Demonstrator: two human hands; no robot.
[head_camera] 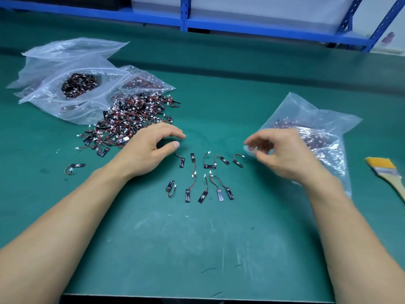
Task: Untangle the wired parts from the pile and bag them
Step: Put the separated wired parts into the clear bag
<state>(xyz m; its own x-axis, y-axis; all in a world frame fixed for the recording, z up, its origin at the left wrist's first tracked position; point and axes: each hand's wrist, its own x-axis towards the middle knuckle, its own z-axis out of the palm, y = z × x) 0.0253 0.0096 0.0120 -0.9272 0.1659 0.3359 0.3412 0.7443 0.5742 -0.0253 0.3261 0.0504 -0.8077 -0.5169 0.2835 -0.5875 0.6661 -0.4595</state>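
Observation:
A tangled pile of small black parts with red and black wires (129,119) lies on the green mat at centre left. Several separated wired parts (206,178) are laid out in two rows between my hands. My left hand (151,150) hovers beside the pile's right edge, fingers curled and apart, holding nothing. My right hand (282,152) sits at the mouth of a clear plastic bag (315,130) that contains wired parts; its fingers are loosely bent and touch the bag's edge, with no part visible in them. One stray part (74,167) lies alone at the left.
Several clear zip bags (72,82), some holding wired parts, lie at the back left. A paintbrush with yellow bristles (388,174) rests at the right edge. Blue shelving (241,25) runs behind the table. The mat's front edge (197,297) is near me.

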